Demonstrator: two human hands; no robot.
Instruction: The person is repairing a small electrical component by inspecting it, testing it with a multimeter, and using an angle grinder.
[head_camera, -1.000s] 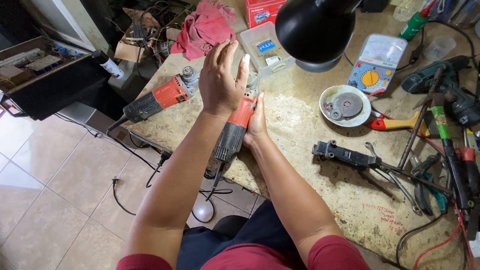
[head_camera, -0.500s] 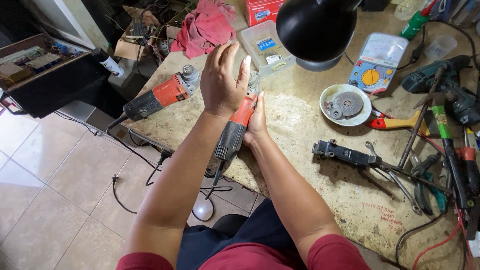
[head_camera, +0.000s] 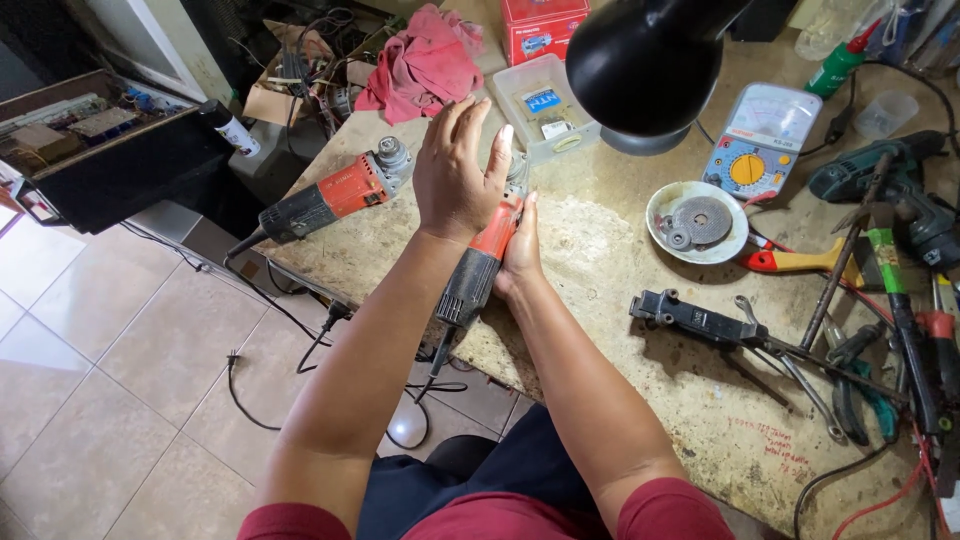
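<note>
A red and black angle grinder (head_camera: 478, 268) lies on the stone bench top (head_camera: 600, 300) in front of me, its cord hanging off the near edge. My right hand (head_camera: 520, 250) wraps its body from the right side. My left hand (head_camera: 455, 175) hovers above the grinder's head with fingers spread, holding nothing that I can see. The grinder's head is mostly hidden behind that hand. A second red and black angle grinder (head_camera: 330, 198) rests on the bench to the left.
A black lamp shade (head_camera: 650, 60) hangs over the bench. A white bowl (head_camera: 672, 240) holds discs. A multimeter (head_camera: 762, 150), clear plastic box (head_camera: 545, 108), red rag (head_camera: 425, 60), drill (head_camera: 900, 190) and several hand tools (head_camera: 850, 350) crowd the right. Tiled floor lies left.
My left hand has kept nearly the same place above the grinder, with only a slight shift. The right hand stays on the grinder.
</note>
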